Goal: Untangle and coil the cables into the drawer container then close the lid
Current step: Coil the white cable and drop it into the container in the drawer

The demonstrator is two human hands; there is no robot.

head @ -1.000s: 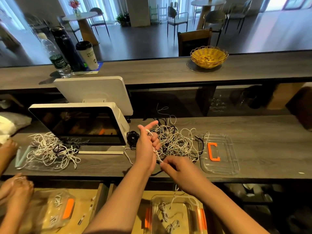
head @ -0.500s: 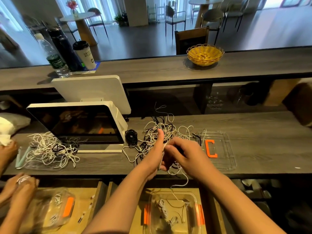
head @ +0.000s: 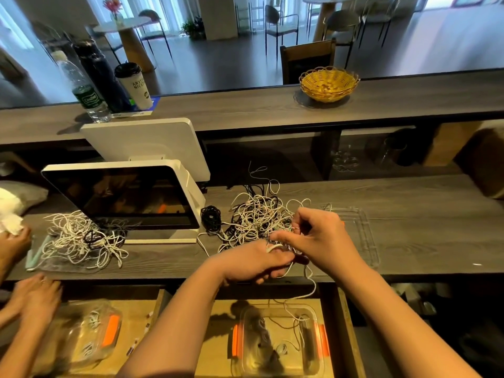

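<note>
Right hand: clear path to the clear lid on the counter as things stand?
Probably yes. The right hand sits just beside the lid with nothing between them, but its fingers pinch a white cable, so it would have to let go first.

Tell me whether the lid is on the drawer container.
No: the container sits open in the drawer; its lid lies on the counter.
</note>
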